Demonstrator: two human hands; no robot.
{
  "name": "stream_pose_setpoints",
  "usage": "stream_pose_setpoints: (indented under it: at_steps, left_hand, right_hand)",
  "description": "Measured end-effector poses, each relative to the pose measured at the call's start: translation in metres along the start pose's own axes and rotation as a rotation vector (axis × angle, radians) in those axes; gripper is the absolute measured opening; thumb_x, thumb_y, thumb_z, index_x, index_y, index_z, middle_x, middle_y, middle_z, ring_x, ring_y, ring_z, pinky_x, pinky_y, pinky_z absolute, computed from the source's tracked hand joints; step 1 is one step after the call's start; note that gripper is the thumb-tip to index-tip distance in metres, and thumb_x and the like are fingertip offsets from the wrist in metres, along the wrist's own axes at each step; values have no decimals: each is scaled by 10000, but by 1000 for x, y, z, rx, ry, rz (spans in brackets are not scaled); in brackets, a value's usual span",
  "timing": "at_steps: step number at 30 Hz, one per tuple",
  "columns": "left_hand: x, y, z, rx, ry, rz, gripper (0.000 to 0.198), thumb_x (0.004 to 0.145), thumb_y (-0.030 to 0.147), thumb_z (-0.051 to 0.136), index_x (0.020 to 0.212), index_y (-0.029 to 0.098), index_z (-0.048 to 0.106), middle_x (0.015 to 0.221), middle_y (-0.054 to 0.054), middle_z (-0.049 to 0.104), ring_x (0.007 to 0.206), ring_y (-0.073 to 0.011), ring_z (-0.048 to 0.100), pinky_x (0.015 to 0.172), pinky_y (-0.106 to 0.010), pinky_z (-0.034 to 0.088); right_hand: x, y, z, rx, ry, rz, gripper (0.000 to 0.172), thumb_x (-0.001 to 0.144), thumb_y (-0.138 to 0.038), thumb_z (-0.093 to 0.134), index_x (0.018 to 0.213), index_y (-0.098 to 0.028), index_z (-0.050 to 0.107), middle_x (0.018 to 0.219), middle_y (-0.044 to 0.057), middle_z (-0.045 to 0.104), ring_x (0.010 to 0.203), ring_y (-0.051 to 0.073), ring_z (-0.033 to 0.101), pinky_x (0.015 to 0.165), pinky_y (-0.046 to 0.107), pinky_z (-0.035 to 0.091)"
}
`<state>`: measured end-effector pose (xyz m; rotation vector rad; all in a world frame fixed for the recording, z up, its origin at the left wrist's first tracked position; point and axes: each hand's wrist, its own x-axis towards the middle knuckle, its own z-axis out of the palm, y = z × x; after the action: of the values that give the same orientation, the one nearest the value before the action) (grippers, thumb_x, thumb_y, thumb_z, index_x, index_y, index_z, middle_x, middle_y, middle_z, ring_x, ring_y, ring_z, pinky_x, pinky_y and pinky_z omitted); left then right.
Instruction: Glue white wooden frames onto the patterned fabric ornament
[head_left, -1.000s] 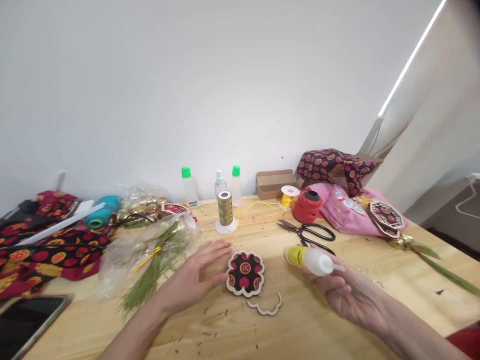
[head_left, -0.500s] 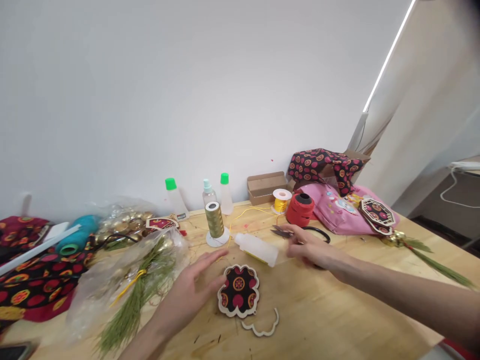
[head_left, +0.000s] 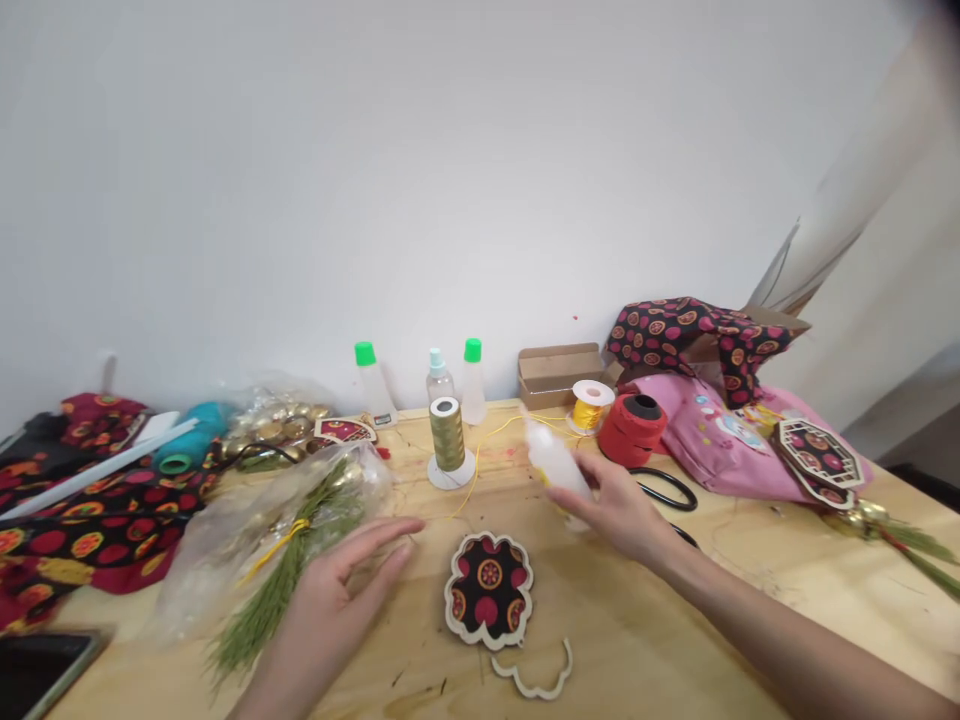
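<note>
My right hand (head_left: 615, 508) is wrapped round a translucent white plastic bottle (head_left: 553, 458), tilted above the table and blurred at its top. Just behind that hand lie the black-handled scissors (head_left: 667, 487), partly covered. My left hand (head_left: 352, 570) hovers over the left side, fingers stretched and apart, holding nothing. Between the hands a flower-shaped piece (head_left: 489, 590) lies flat, dark patterned fabric inside a pale scalloped wooden rim. A loose curved wooden strip (head_left: 534, 690) rests below it. Behind stands an olive thread spool (head_left: 448, 440) on a white base.
Green-capped bottles (head_left: 375, 385), a cardboard box (head_left: 559, 375), a yellow cord spool (head_left: 591, 408) and a red thread cone (head_left: 632, 428) line the wall. Left are a green tassel (head_left: 281, 590), plastic bags and a phone (head_left: 49, 670). A pink bag (head_left: 720, 440) sits right.
My right hand has left the scissors on the table and taken up the white bottle. My left hand has drawn back leftward from the flower-shaped piece. The view has shifted slightly.
</note>
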<state>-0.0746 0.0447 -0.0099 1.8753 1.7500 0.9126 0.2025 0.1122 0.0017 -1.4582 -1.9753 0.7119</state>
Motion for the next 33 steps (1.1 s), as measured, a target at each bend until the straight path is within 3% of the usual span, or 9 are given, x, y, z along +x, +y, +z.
stream_pose_setpoints:
  at_steps: [3,8,14,15,17,19,22,27,33]
  left_hand:
    - [1,0,4,-14,64,49,305,771,472,514,908,259,684,1015,-27,692,1003,-227,604,906,-391,463]
    - [-4,2,6,42,18,199,241,806,382,514,908,237,677,971,-36,699,958,-208,618,881,-364,481]
    - [-7,5,5,40,20,254,211,815,346,518,913,234,669,952,-25,699,915,-193,628,861,-344,491]
    - [-7,6,5,32,24,265,209,814,346,522,911,235,669,953,-25,699,912,-192,628,860,-339,491]
    - [-6,8,6,21,21,280,197,810,338,532,904,237,672,953,-22,697,908,-187,627,856,-324,492]
    - [-7,11,8,9,17,298,182,809,322,538,900,238,673,952,-20,694,905,-180,626,847,-307,495]
    - [-10,15,8,-11,18,351,166,815,276,535,898,227,671,951,-27,687,900,-167,623,831,-287,498]
    - [-16,20,4,-19,6,425,164,822,211,528,916,220,662,967,-36,670,908,-156,612,831,-280,488]
    - [-12,25,7,-36,-104,354,214,826,257,517,999,231,641,1051,-51,642,970,-183,594,865,-330,479]
  right_hand:
    - [11,10,10,242,116,-45,329,718,-340,600,993,-173,534,941,60,656,834,206,625,718,317,494]
    - [33,18,27,225,133,-47,318,718,-297,603,996,-166,523,976,68,643,886,217,601,780,360,473]
    - [-2,5,-2,49,225,-68,492,652,-291,690,1091,-177,500,1099,110,564,971,255,524,835,418,411]
    - [-16,1,-5,-28,216,-169,370,683,-279,670,1018,-181,545,1009,96,593,919,241,532,800,400,420]
    - [-45,-8,-5,-81,-24,-425,41,754,-221,603,786,-196,608,799,46,620,775,184,546,704,319,436]
    - [-69,-15,3,-139,-230,-574,74,775,-199,589,717,-197,636,761,37,632,703,155,533,619,269,417]
    - [-86,-22,17,-233,-330,-583,60,751,-174,620,698,-186,646,726,24,633,661,143,512,570,247,394]
    - [-81,-27,7,-187,-390,-568,110,799,-131,561,729,-168,637,751,30,616,704,136,507,605,235,403]
    - [-61,-26,-1,-216,-253,-717,136,837,-184,539,747,-191,642,737,28,606,660,132,483,584,248,368]
